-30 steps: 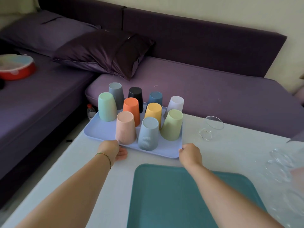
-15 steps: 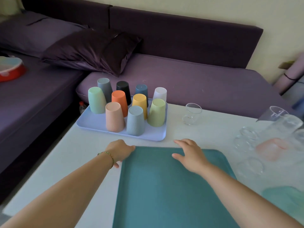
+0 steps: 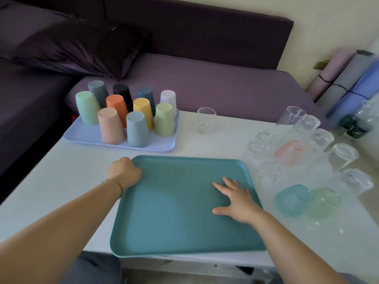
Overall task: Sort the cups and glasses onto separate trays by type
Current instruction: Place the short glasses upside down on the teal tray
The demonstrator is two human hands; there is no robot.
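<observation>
Ten plastic cups point(image 3: 118, 108), every one upside down, are packed onto the lavender tray point(image 3: 82, 136) at the far left of the table point(image 3: 61, 181): mint, grey, black, navy and white behind, orange, yellow, lime, peach and pale blue in front.

Nearer in, the teal tray point(image 3: 174, 212) lies flat and bare in the middle, its near edge poking just past the table's edge. Left hand point(image 3: 124, 171) is at the tray's far-left corner, fingers curled down over the rim, clenched on it. Right hand point(image 3: 238, 201) is flat on the tray's surface toward the right side, fingers spread and straight, palm down, holding nothing.

Out to the right, a lone clear glass point(image 3: 205, 120) stands upright between the lavender tray and the rest. Beyond it is a loose crowd of clear glasses point(image 3: 342, 156), blurred, with a pink glass point(image 3: 289, 151) in among them. Closest to the right hand are a teal glass point(image 3: 293, 198) and a green glass point(image 3: 325, 200), touching each other.

A thin bracelet point(image 3: 115, 182) shows on the left wrist. Behind the table are a purple sofa point(image 3: 205, 85) with a dark cushion point(image 3: 82, 48), and rolled mats point(image 3: 344, 78) against the wall.
</observation>
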